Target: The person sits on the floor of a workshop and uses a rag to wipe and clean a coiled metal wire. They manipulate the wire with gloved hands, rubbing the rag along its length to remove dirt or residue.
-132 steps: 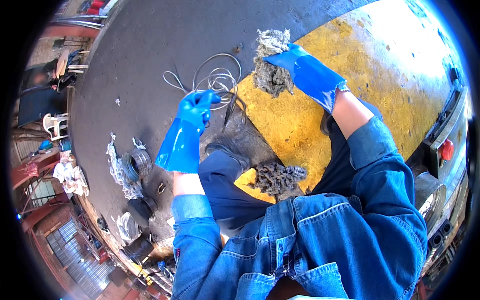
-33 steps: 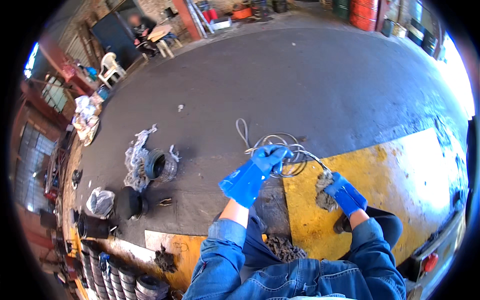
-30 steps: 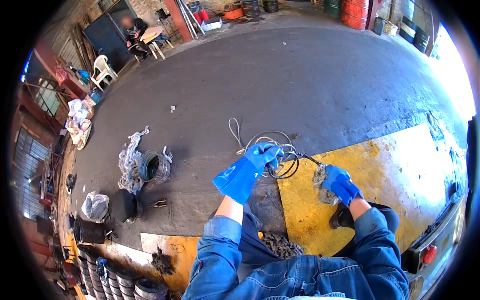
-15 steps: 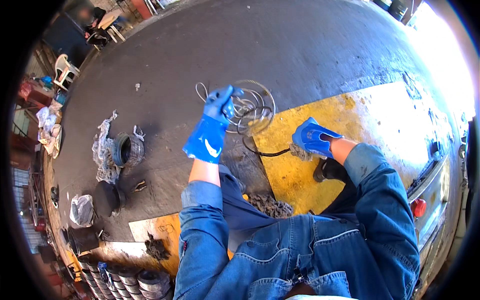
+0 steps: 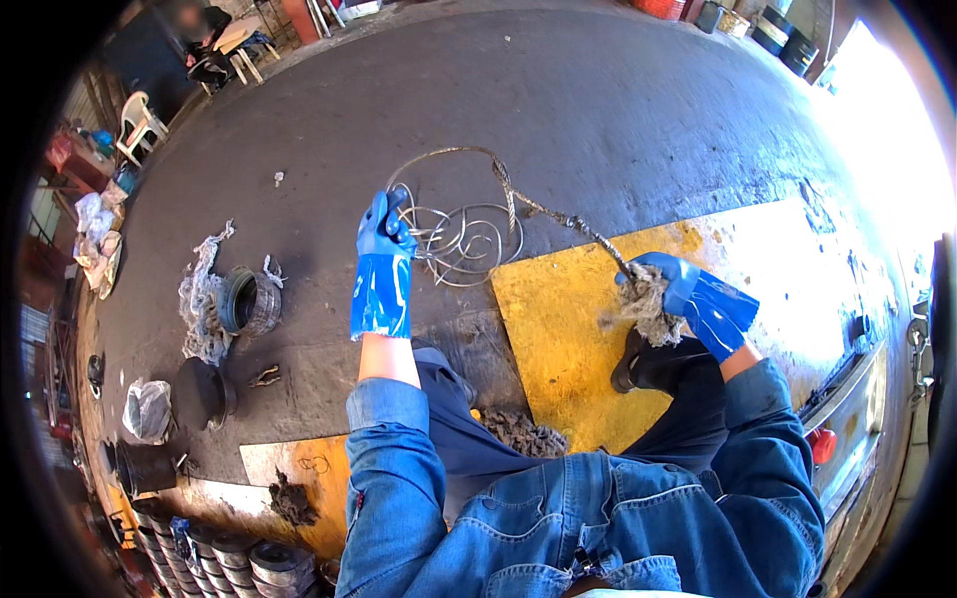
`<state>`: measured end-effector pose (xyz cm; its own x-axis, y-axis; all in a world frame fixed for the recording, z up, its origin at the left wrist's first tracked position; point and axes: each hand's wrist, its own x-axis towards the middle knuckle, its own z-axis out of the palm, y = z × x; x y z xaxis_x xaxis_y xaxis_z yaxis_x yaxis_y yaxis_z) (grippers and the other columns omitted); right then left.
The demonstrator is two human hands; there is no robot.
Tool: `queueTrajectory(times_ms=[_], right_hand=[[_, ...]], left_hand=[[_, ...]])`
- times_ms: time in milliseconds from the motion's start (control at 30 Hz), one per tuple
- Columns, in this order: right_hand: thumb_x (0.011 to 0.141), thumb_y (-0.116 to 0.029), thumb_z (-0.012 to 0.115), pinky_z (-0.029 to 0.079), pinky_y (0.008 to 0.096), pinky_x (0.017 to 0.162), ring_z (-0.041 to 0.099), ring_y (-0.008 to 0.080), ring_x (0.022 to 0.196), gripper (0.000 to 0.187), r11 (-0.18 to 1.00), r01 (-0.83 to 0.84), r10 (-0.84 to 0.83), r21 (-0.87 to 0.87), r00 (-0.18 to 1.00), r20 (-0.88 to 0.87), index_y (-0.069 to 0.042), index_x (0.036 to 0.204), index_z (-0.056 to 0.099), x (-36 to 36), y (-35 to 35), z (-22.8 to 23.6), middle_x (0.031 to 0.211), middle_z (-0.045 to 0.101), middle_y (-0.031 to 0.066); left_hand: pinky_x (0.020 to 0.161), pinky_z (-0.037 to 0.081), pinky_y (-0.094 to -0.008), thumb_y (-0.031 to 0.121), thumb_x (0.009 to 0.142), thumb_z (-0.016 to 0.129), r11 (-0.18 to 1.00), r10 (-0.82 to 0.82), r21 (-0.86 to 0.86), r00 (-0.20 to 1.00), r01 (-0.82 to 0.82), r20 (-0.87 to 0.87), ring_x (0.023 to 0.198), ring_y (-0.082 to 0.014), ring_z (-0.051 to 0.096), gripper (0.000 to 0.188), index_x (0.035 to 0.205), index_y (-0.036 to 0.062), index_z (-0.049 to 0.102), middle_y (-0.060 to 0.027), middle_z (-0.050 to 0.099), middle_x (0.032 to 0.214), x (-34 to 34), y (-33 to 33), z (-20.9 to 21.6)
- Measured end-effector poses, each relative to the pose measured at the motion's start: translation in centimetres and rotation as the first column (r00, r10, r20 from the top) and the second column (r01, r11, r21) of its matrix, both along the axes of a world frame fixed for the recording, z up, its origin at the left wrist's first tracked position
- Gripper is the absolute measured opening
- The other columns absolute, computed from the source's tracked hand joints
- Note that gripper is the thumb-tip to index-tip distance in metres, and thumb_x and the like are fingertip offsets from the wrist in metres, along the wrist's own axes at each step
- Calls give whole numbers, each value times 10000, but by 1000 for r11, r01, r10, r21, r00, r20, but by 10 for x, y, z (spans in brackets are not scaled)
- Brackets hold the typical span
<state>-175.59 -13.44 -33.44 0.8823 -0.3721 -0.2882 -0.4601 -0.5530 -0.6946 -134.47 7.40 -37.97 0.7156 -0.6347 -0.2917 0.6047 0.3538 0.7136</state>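
Observation:
My left hand (image 5: 385, 229), in a long blue rubber glove, is closed on a loosely coiled wire rope (image 5: 461, 246) in front of me. From there the rope arcs up and over to the right, with a twisted, spliced-looking stretch partway. Its dark greasy end section runs down to my right hand (image 5: 670, 279), gloved alike. That hand is closed round the rope with a shaggy grey rag (image 5: 650, 307), which hangs below the fingers. The rope's tip past the rag is hidden.
A yellow floor plate (image 5: 568, 329) lies under my right hand. Grey rag waste (image 5: 523, 434) is between my feet. To the left are a wire spool (image 5: 249, 301), a black round can (image 5: 202, 394) and stacked spools (image 5: 239, 563). A person sits by a table (image 5: 237, 35) far left.
My right hand has drawn right and slightly up with the rag, stretching the rope into a wide arc. My left hand has shifted left, and the coil hangs looser.

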Motion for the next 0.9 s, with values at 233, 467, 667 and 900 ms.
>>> queueTrajectory(times_ms=[233, 467, 667, 900], right_hand=[[939, -63, 712, 559, 314, 899, 685, 165, 989, 260, 857, 245, -345, 453, 926, 153, -29, 1196, 693, -8, -9, -38, 1077, 735, 76], [808, -149, 700, 569, 425, 796, 712, 343, 967, 267, 948, -166, 136, -272, 983, -125, -82, 1063, 739, 31, 2, -37, 1020, 732, 167], [810, -194, 668, 576, 442, 757, 728, 334, 955, 243, 784, -356, 24, -508, 835, -549, -148, 1028, 765, 99, 37, -61, 1019, 756, 118], [848, -303, 675, 589, 428, 715, 734, 335, 955, 228, 786, -80, -242, -613, 873, -424, -151, 969, 795, 99, -26, -154, 1037, 752, 144]], left_hand=[[367, 239, -259, 366, 976, 677, 997, 66, 32, 997, -65, -38, 402, -74, 371, 304, 992, 67, 728, 60, 454, 509, 14, 18, -2], [369, 295, -232, 300, 992, 664, 999, 1, 35, 1000, -1, 13, 437, -54, 432, 231, 1001, 75, 717, 20, 614, 651, 10, 16, -10], [358, 353, -211, 220, 984, 679, 997, -55, 45, 998, 56, -27, 468, -40, 479, 169, 977, 52, 663, -92, 752, 964, -4, -5, -9], [389, 307, -197, 162, 953, 715, 992, 78, 93, 993, -86, 94, 458, -35, 439, 154, 957, 9, 697, -55, 693, 758, 4, 19, -14]])
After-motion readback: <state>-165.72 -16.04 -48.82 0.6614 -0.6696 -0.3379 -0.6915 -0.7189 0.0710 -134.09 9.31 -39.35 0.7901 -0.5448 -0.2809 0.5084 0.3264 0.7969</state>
